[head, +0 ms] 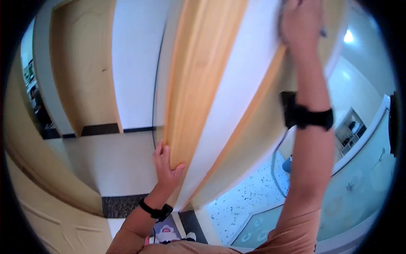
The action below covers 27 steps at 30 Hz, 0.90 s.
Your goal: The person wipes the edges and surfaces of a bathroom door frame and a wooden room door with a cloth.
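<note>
My left hand [168, 168] is low on a light wooden door-frame trim [203, 63]. Its thumb lies on the face of the trim, and the fingers are spread along its left edge. High at the top right, my right hand [301, 23] is blurred and partly cut off by the picture's edge. It is at a second, narrower wooden trim [244, 117], beyond a white strip [228, 101]. Dark bits show at both sides of this hand; whether it holds something is unclear. Each forearm wears a black strap [314, 117] with a small device and a cable.
On the left are a wooden door [85, 70] and a pale tiled floor [127, 168] with dark threshold strips. To the right, a frosted-glass panel [358, 187] stands by a speckled floor [247, 190]. A person [38, 101] is visible far left. A patterned mat [166, 230] lies below me.
</note>
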Motion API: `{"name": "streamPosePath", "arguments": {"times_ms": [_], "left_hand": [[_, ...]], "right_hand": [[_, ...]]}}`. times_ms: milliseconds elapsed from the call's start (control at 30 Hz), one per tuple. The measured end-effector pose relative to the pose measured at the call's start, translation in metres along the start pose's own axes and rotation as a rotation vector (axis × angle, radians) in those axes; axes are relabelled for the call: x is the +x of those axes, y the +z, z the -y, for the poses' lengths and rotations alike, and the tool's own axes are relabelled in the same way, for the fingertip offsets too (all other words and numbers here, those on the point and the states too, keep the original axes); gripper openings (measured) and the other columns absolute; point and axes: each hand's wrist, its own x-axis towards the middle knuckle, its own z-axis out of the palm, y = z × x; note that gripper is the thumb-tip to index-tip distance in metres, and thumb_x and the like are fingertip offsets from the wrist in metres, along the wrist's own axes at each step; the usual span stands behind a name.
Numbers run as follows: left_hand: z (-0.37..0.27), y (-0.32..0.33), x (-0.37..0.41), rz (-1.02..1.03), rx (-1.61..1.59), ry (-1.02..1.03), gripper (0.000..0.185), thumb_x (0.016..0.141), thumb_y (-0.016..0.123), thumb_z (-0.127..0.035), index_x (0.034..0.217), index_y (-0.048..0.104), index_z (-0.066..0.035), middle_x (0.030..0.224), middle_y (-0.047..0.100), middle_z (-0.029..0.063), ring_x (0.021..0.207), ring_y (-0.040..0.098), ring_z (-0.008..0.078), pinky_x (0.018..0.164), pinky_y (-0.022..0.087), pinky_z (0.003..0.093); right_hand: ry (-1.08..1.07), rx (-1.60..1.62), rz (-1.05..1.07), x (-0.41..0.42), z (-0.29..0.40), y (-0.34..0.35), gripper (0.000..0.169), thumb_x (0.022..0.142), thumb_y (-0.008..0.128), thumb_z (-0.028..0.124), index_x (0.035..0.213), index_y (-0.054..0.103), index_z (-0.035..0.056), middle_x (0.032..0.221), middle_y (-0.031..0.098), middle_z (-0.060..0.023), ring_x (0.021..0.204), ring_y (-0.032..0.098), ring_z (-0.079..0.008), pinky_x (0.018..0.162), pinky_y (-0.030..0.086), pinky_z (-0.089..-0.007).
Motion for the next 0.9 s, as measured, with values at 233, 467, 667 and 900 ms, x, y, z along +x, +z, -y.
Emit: {"name": "streamPosePath", "arguments": {"times_ms": [233, 467, 667, 900], "left_hand": [[-0.002, -0.005, 0.006, 0.028, -0.001, -0.028, 0.072, 0.089, 0.063, -0.032, 0.146, 0.028, -0.006, 0.145, 0.029, 0.0283, 0.125, 0.036, 0.0428, 0.103, 0.029, 0.0521], [0.001, -0.001, 0.000, 0.040, -0.032, -0.029, 0.072, 0.084, 0.064, -0.021, 0.145, 0.029, -0.005, 0.146, 0.027, 0.0279, 0.126, 0.035, 0.0425, 0.104, 0.029, 0.0519], [0.007, -0.006, -0.013, 0.037, -0.008, -0.016, 0.075, 0.084, 0.067, -0.031, 0.145, 0.030, -0.006, 0.146, 0.027, 0.0280, 0.125, 0.036, 0.0433, 0.101, 0.031, 0.0518], [0.013, -0.001, -0.023, 0.076, -0.005, -0.030, 0.077, 0.087, 0.063, -0.044, 0.144, 0.029, -0.006, 0.144, 0.027, 0.0280, 0.123, 0.036, 0.0425, 0.100, 0.032, 0.0518]], "right_hand": [[0.159, 0.231, 0.312, -0.112, 0.047, -0.071, 0.069, 0.076, 0.057, 0.007, 0.142, 0.041, 0.0164, 0.151, 0.020, -0.0282, 0.138, 0.022, -0.0478, 0.110, 0.013, -0.0619], [0.151, 0.183, 0.335, -0.091, 0.039, -0.068, 0.068, 0.078, 0.057, 0.008, 0.143, 0.040, 0.0157, 0.152, 0.018, -0.0286, 0.139, 0.020, -0.0473, 0.110, 0.012, -0.0612], [0.120, 0.187, 0.172, -0.005, 0.005, -0.017, 0.057, 0.088, 0.053, 0.014, 0.143, 0.038, 0.0158, 0.149, 0.025, -0.0287, 0.139, 0.023, -0.0431, 0.111, 0.016, -0.0585], [0.070, 0.206, 0.089, 0.082, -0.038, 0.032, 0.048, 0.092, 0.049, 0.022, 0.139, 0.042, 0.0161, 0.145, 0.034, -0.0276, 0.137, 0.030, -0.0404, 0.110, 0.019, -0.0580]]}}
